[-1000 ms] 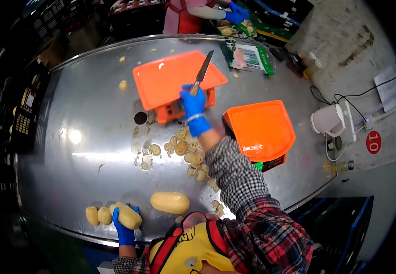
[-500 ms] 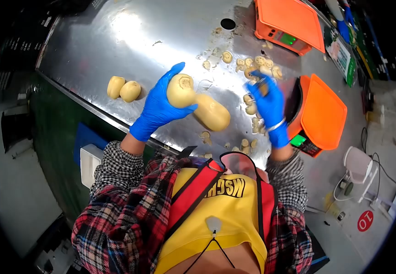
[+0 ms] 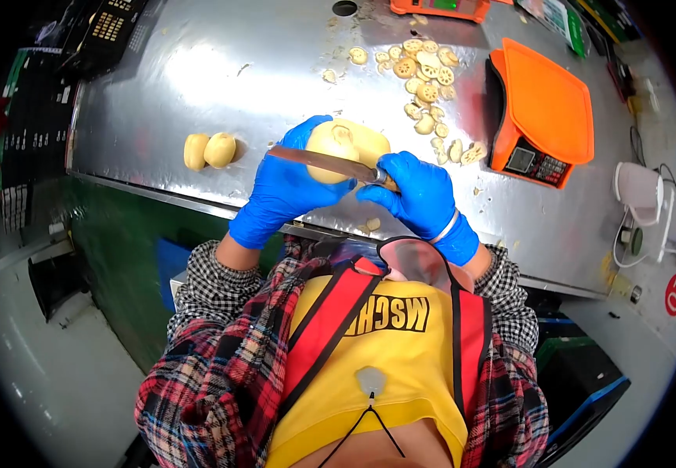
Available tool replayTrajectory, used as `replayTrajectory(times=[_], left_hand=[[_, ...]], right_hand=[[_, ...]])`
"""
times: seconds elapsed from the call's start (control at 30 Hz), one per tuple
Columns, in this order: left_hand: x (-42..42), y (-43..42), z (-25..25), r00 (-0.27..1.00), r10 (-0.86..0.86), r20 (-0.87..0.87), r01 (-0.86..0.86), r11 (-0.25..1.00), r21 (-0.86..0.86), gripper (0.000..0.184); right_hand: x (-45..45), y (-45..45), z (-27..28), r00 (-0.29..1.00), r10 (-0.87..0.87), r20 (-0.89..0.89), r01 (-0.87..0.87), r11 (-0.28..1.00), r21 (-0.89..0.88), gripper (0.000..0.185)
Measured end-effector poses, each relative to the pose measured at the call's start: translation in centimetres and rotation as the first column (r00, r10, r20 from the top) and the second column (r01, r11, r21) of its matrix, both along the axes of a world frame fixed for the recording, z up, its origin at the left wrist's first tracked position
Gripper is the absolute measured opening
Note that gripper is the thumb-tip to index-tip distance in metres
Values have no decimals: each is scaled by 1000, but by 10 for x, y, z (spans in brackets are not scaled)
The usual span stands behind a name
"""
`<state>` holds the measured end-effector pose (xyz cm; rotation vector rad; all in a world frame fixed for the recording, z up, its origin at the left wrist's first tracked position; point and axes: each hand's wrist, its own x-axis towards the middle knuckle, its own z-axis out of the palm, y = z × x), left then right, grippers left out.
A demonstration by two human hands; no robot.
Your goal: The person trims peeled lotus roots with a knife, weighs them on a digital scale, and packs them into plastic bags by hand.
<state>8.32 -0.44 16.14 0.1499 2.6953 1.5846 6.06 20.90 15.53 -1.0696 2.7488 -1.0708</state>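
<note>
My left hand (image 3: 282,187), in a blue glove, is closed round a thick, pale, peeled lotus root (image 3: 370,140), its cut end facing up beside my thumb and fingers. In my right hand (image 3: 422,195), also gloved in blue, is a knife (image 3: 328,161), gripped by its handle. The blade lies across the near segment of the root, its tip reaching toward my left hand; I cannot tell whether it cuts in. Two short lotus root pieces (image 3: 219,150) sit together on the steel table to the left. Cut lotus root slices (image 3: 427,92) lie scattered behind my right hand.
An orange scale (image 3: 547,101) stands on the right of the steel table (image 3: 275,93), with another orange scale (image 3: 443,9) at the far edge. A round dark hole (image 3: 345,8) opens in the tabletop. A dark keypad device (image 3: 108,31) is at the far left.
My right hand has come left from above the slices and brought the knife across the lotus root. My left hand still holds the root. The view has shifted, showing the far scale higher.
</note>
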Motion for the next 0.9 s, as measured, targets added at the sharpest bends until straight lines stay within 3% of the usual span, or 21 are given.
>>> replayTrajectory(times=[0.03, 0.17, 0.27, 0.33, 0.43, 0.53, 0.57, 0.9], left_hand=[[1, 3, 2, 1000, -8, 11, 8, 1000, 12, 69], [5, 16, 8, 999, 16, 50, -19, 998, 56, 71], [0, 22, 7, 998, 12, 66, -9, 999, -46, 74], [-8, 27, -1, 997, 3, 73, 7, 989, -146, 75], [-8, 38, 4, 987, -23, 161, 35, 997, -73, 78], [-13, 51, 8, 981, -68, 180, 74, 997, -31, 70], [-21, 57, 8, 980, -78, 185, 86, 996, -33, 69], [-33, 67, 4, 973, -49, 226, 101, 970, -222, 71]], right_hand=[[3, 3, 1, 1000, -7, 22, 7, 1000, 8, 38], [10, 13, 3, 967, -74, 244, 173, 894, -414, 29], [13, 25, 7, 919, -228, 323, 321, 906, -275, 29], [10, 31, -5, 944, -298, 140, 324, 917, -232, 32], [5, 39, -11, 957, -253, -143, 236, 963, -127, 25], [9, 41, -19, 976, -198, -95, 199, 980, -1, 19], [5, 45, -22, 982, -189, -5, 189, 981, 47, 13], [-15, 51, -53, 962, -159, 222, 178, 982, -66, 12]])
